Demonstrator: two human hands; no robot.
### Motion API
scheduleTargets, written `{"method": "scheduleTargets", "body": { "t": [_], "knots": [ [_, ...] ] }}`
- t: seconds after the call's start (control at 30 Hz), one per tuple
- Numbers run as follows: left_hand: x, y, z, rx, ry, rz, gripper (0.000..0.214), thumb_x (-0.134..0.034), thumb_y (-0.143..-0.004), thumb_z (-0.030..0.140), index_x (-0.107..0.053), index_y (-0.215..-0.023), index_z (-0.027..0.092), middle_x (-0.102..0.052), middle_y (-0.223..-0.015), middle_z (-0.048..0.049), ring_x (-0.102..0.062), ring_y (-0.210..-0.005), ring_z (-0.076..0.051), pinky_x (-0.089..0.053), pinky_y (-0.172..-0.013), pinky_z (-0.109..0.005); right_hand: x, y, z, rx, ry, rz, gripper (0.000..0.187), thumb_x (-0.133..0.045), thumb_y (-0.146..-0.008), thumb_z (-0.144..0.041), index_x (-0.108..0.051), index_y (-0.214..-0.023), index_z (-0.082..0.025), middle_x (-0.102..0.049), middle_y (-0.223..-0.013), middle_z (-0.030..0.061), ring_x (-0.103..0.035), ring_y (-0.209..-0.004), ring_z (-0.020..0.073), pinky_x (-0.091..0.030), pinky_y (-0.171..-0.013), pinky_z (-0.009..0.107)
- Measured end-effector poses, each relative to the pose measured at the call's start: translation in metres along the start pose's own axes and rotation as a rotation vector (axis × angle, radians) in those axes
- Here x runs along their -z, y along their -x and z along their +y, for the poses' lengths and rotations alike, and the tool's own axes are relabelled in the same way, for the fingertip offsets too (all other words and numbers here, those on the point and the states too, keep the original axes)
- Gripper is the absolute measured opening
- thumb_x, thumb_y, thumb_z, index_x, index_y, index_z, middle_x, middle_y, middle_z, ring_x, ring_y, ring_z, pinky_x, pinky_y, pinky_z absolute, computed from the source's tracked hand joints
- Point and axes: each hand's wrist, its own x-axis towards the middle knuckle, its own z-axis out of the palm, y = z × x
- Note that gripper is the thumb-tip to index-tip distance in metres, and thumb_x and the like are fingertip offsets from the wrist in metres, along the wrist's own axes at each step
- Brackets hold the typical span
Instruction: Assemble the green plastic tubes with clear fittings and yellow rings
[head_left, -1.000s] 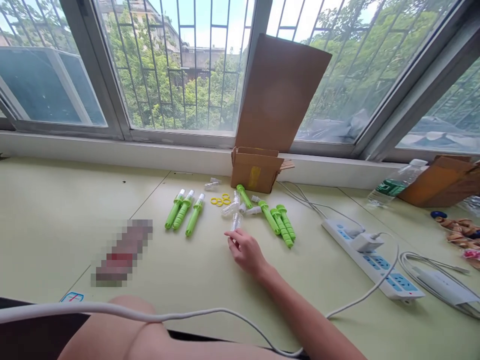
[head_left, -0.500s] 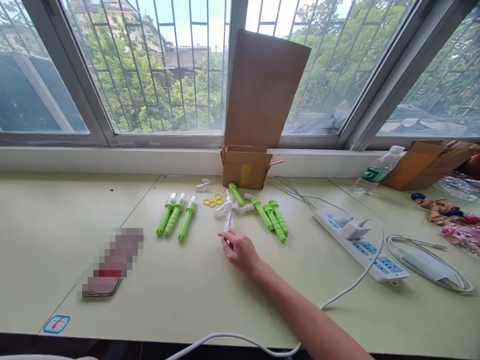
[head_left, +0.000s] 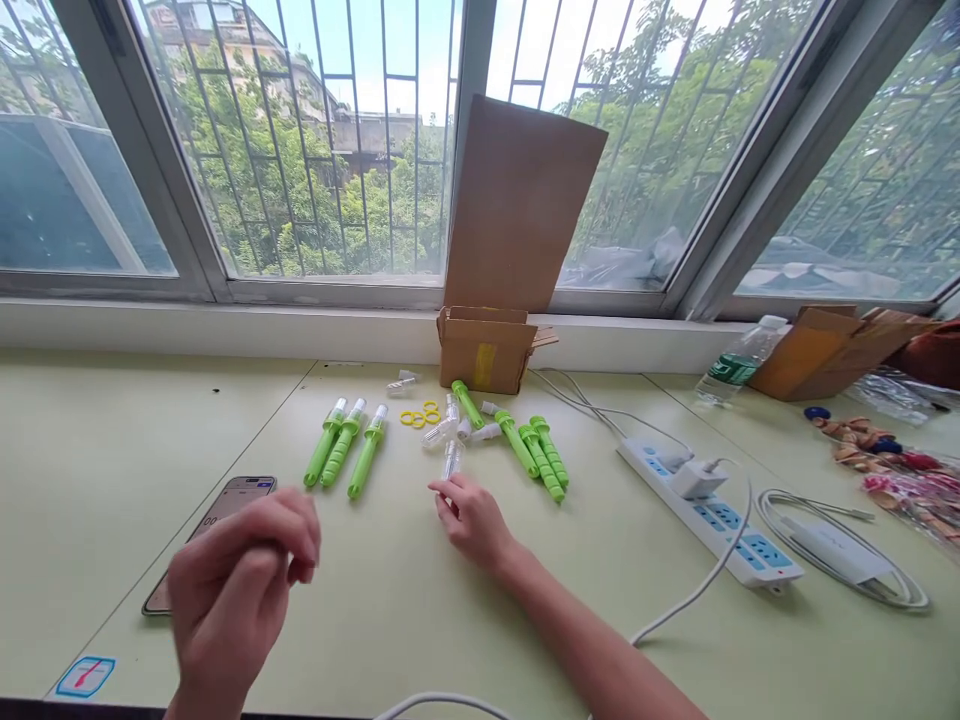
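My right hand (head_left: 472, 520) rests low over the table's middle, its thumb and fingertips closed around the near end of a clear plastic tube (head_left: 452, 458). Closer to me, my left hand (head_left: 244, 580) is raised with curled fingers; whatever might be inside them is hidden. More clear plastic pieces (head_left: 439, 433) lie in a pile just beyond the right hand, with small yellow rings (head_left: 420, 414) to their left. Three green tubes with clear tips (head_left: 367, 455) lie left of the pile. Several green tubes without clear tips (head_left: 517, 443) lie on its right.
A phone (head_left: 156, 598) lies partly behind my left hand. At the back stands a cardboard box (head_left: 484, 365) by the window. A power strip (head_left: 750, 555) with cables, a coiled cable (head_left: 840, 555), a water bottle (head_left: 739, 362) and another cardboard box (head_left: 806, 350) are on the right.
My left hand has come into view from below, in front of the phone. The right hand stays at the clear plastic tube. The whole view has shifted slightly.
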Motion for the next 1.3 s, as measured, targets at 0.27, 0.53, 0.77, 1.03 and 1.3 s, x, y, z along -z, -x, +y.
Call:
{"method": "scheduleTargets", "body": {
  "t": [0.27, 0.53, 0.77, 1.03, 1.3],
  "knots": [
    [-0.071, -0.021, -0.040, 0.215, -0.313, -0.464, 0.017, -0.042, -0.084, 0.021, -0.059, -0.084, 0.020, -0.064, -0.081, -0.0017, -0.061, -0.073, -0.015, -0.048, -0.057, -0.024, 0.001, 0.000, 0.000, 0.011, 0.004, 0.001, 0.026, -0.046, -0.087, -0.018, -0.065, -0.105, -0.023, -0.065, -0.093, 0.0037, -0.059, -0.069, 0.0135, -0.041, -0.066, 0.023],
    [-0.118, -0.027, -0.088, -0.104, -0.588, -0.626, 0.024, -0.041, -0.089, 0.026, -0.055, -0.107, 0.022, -0.061, -0.107, -0.0070, -0.060, -0.094, -0.021, -0.051, -0.077, -0.034, -0.007, -0.002, 0.006, 0.010, 0.084, -0.001, 0.022, -0.048, -0.082, -0.013, -0.064, -0.095, -0.020, -0.067, -0.094, 0.0056, -0.061, -0.074, 0.0158, -0.038, -0.061, 0.023],
    [-0.128, -0.030, -0.115, -0.292, -0.535, -0.724, 0.027, -0.031, -0.094, 0.027, -0.055, -0.106, 0.020, -0.060, -0.109, -0.0080, -0.055, -0.103, -0.021, -0.044, -0.091, -0.036, -0.010, -0.005, 0.016, -0.041, 0.142, 0.009, 0.020, -0.048, -0.077, -0.010, -0.065, -0.085, -0.016, -0.069, -0.087, 0.0088, -0.063, -0.072, 0.0175, -0.039, -0.059, 0.023],
    [-0.119, -0.030, -0.131, -0.310, -0.529, -0.789, 0.038, -0.039, -0.092, 0.039, -0.046, -0.124, 0.019, -0.053, -0.124, -0.0118, -0.048, -0.116, -0.024, -0.038, -0.101, -0.040, -0.007, -0.004, 0.012, 0.015, 0.108, 0.043, 0.014, -0.050, -0.077, -0.018, -0.063, -0.083, -0.017, -0.066, -0.088, 0.0080, -0.060, -0.068, 0.0165, -0.041, -0.059, 0.023],
    [-0.120, -0.029, -0.139, -0.284, -0.547, -0.782, 0.043, -0.038, -0.093, 0.044, -0.042, -0.129, 0.021, -0.048, -0.130, -0.0125, -0.042, -0.124, -0.025, -0.035, -0.104, -0.043, -0.009, -0.004, 0.017, 0.024, 0.022, 0.055, 0.019, -0.049, -0.077, -0.011, -0.062, -0.089, -0.018, -0.065, -0.095, 0.0074, -0.061, -0.075, 0.0175, -0.042, -0.064, 0.023]
  ]
}}
